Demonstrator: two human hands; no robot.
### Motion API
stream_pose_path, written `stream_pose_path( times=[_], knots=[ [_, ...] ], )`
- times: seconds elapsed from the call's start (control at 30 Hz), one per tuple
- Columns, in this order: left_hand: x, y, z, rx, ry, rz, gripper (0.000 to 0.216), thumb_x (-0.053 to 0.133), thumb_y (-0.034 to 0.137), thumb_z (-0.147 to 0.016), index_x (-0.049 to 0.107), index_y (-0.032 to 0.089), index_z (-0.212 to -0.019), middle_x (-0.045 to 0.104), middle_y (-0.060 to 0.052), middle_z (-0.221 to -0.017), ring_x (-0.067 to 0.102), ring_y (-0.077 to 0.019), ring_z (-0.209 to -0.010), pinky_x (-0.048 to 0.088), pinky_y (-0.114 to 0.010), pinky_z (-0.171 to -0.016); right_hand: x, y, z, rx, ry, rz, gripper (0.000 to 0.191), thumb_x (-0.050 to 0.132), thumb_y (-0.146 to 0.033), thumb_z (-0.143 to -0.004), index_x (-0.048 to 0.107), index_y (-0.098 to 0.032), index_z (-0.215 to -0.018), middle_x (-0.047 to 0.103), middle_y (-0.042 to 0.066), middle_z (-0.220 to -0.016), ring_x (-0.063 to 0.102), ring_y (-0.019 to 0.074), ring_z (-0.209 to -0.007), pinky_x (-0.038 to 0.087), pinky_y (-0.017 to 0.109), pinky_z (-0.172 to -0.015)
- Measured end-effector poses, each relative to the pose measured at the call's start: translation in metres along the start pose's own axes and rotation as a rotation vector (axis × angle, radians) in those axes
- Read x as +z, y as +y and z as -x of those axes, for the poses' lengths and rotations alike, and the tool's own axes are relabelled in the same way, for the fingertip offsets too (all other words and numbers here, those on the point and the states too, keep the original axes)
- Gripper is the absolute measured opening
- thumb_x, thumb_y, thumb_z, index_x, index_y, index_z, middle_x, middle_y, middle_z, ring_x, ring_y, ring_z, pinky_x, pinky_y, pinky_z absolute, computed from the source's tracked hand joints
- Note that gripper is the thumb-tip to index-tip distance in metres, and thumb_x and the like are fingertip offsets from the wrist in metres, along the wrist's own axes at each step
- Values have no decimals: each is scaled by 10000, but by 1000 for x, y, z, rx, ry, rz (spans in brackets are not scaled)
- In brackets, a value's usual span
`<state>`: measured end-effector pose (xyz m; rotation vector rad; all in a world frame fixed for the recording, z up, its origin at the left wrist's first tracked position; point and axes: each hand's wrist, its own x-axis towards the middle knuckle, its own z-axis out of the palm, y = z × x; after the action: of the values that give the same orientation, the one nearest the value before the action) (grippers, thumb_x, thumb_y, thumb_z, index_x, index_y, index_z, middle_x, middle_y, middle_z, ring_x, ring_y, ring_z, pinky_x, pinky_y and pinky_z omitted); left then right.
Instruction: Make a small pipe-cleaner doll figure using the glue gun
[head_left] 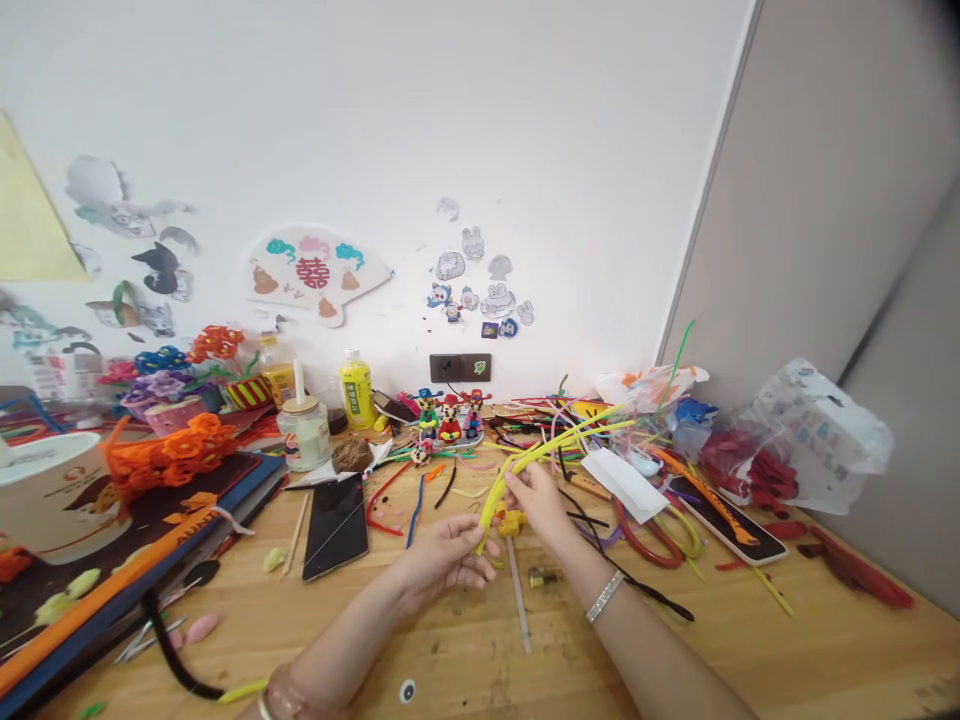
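Observation:
Both my hands meet over the middle of a wooden table (480, 650). My left hand (442, 560) is closed around the lower end of a bundle of yellow pipe cleaners (540, 455). My right hand (536, 500), a silver bracelet at its wrist, pinches the same bundle a little higher up. The yellow stems fan out up and to the right. Just below the hands lie a small yellow piece (511, 522) and a thin white stick (519, 595).
A black phone (337, 525) lies left of the hands. Orange pipe-cleaner flowers (169, 455), a paper cup (52, 495), a jar (304, 430) and a yellow bottle (357, 390) stand at the left and back. Loose coloured pipe cleaners (660, 530) and plastic bags (810, 430) crowd the right.

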<state>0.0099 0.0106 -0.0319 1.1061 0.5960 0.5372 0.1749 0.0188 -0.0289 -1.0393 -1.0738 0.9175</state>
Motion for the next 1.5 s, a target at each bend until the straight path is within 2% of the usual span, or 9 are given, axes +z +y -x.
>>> stream_pose_path(
  times=[0.23,0.43,0.6,0.8,0.93,1.03,1.23,1.37,1.5],
  knots=[
    [3,1,-2,83,36,11,255,687,328,-635,574,136,-758,523,64,-518,447,-19,-371,323,-160,-418,2,-5,5,74,-100,-114,303,589,-442,-660,456,-174,-710,509,-55,-546,478,66,-420,424,206,-445],
    [5,5,2,62,-15,-40,257,686,338,-628,545,123,-624,512,48,-485,411,-29,-343,242,-177,-378,-8,-19,10,153,-341,-179,303,582,-418,-696,539,-155,-838,423,-80,-456,356,47,-373,339,177,-394],
    [3,9,3,57,-20,-66,283,670,375,-634,522,134,-621,490,62,-491,373,-15,-351,213,-169,-382,-22,-33,11,184,-522,-172,321,667,-302,-638,578,-166,-915,495,-42,-584,457,70,-495,389,214,-504],
    [1,9,4,-9,-52,-157,303,659,399,-633,564,115,-682,501,57,-482,322,-8,-305,123,-189,-343,-22,-32,8,106,-346,-76,304,573,-440,-719,555,-139,-675,432,-57,-496,355,47,-426,286,178,-425],
    [-2,11,6,-48,-96,-220,323,627,413,-662,590,115,-781,434,87,-461,255,-3,-297,71,-196,-341,-27,-33,3,94,-265,-67,362,522,-490,-740,544,-139,-657,333,-90,-409,279,42,-368,221,175,-389],
    [-6,15,8,-52,-113,-255,302,614,415,-674,581,126,-751,402,94,-458,257,-9,-315,85,-191,-340,-35,-37,-1,74,-178,-84,362,539,-505,-718,524,-148,-656,295,-102,-401,242,41,-355,185,173,-376],
    [-10,22,11,-45,-128,-297,292,607,418,-682,564,130,-701,413,87,-468,271,-14,-327,121,-186,-339,-55,-41,-10,-17,33,-155,377,541,-549,-685,471,-180,-650,336,-84,-453,284,63,-381,234,187,-384],
    [-8,20,11,-51,-121,-303,302,614,416,-675,576,118,-704,423,80,-456,289,-16,-309,118,-187,-336,-59,-44,-14,-111,115,-199,390,490,-582,-701,403,-207,-634,445,-35,-590,428,103,-502,377,231,-488],
    [-11,17,5,34,-24,-262,349,628,437,-651,563,132,-808,453,81,-456,303,-18,-309,133,-180,-348,-57,-46,-14,-188,125,-169,372,377,-579,-767,347,-228,-648,301,-76,-511,344,93,-428,392,242,-503]
  ],
)
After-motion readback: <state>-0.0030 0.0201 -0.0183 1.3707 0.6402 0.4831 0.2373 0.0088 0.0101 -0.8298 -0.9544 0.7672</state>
